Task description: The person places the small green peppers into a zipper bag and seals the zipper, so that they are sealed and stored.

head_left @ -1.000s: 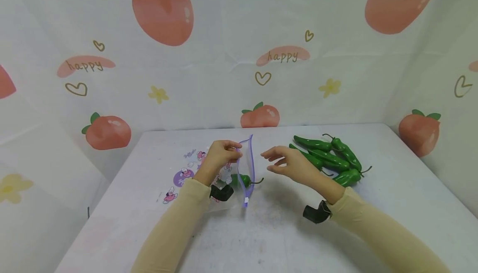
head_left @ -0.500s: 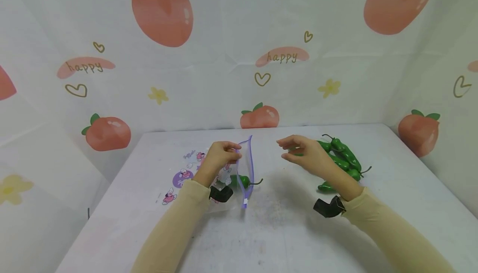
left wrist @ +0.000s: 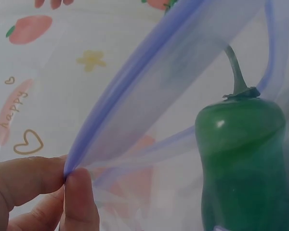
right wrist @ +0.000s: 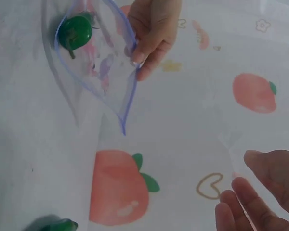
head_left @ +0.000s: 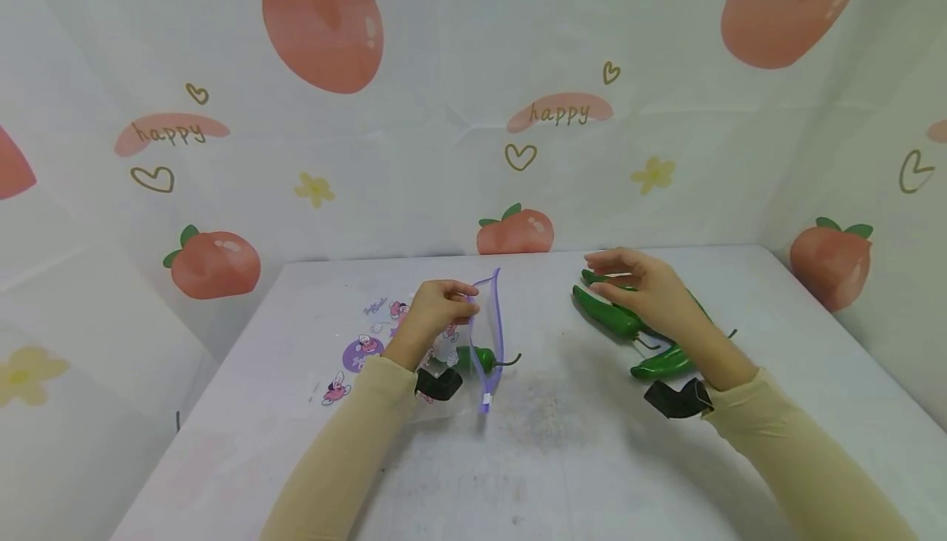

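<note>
My left hand point(head_left: 431, 315) pinches the rim of a clear zip bag point(head_left: 500, 323) with a purple edge and pink cartoon prints. In the left wrist view, thumb and finger meet on that purple edge. The bag's mouth gapes toward the right. Inside lies a green pepper point(left wrist: 243, 163), its stem poking out past the mouth in the head view. My right hand point(head_left: 651, 294) hovers over several loose green peppers point(head_left: 605, 313), hiding part of them. Its fingers are relaxed and apart with nothing between them, as the right wrist view shows.
The peppers lie in a loose pile on the right of the white table point(head_left: 533, 475). Behind the table hangs a white cloth point(head_left: 429, 171) printed with peaches, hearts and flowers. Both wrists wear black bands.
My right hand has moved right and away from the bag, from beside its mouth to over the pepper pile. The left hand and bag have stayed in place.
</note>
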{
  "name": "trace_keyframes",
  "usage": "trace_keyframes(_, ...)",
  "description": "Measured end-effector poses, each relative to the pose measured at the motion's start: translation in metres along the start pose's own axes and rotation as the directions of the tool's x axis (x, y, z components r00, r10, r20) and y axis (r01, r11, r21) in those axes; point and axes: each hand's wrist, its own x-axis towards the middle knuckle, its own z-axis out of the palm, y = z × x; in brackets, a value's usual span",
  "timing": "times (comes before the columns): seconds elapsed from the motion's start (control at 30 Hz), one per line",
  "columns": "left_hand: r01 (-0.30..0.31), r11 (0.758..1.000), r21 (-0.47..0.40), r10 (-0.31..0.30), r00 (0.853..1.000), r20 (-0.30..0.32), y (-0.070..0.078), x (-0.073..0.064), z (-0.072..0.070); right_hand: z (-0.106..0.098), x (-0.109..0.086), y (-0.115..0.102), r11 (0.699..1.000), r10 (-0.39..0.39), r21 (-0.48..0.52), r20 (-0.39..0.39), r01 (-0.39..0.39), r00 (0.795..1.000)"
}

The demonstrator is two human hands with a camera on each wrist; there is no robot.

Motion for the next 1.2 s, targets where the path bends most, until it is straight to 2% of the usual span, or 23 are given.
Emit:
trace_keyframes(0.27, -0.003, 1.0, 0.003, 0.003, 1.0, 0.001, 0.0, 0.001, 0.0, -0.006, -0.004, 0.016, 0.998, -0.052, -0.043, -0.043, 0.051, 0.998)
trace_keyframes(0.47, 0.0, 1.0, 0.009, 0.0, 1.0, 0.012, 0.0, 0.0, -0.001, -0.01, -0.012, 0.02, 0.996, -0.045, -0.081, -0.041, 0.042, 0.998)
trace_keyframes(0.7, 0.009, 1.0, 0.01, -0.009, 1.0, 0.002, 0.0, 0.0, -0.001, -0.014, -0.022, 0.029, 0.997, -0.031, -0.072, -0.043, 0.028, 0.999)
trace_keyframes(0.97, 0.006, 1.0, 0.003, -0.006, 1.0, 0.002, -0.001, 0.0, -0.002, -0.016, -0.032, 0.044, 0.994, -0.081, -0.074, -0.051, 0.077, 0.995)
trace_keyframes(1.2, -0.007, 1.0, -0.004, 0.007, 1.0, 0.001, -0.002, 0.001, -0.003, -0.019, -0.043, 0.056, 0.994, -0.027, -0.107, -0.012, 0.026, 1.0)
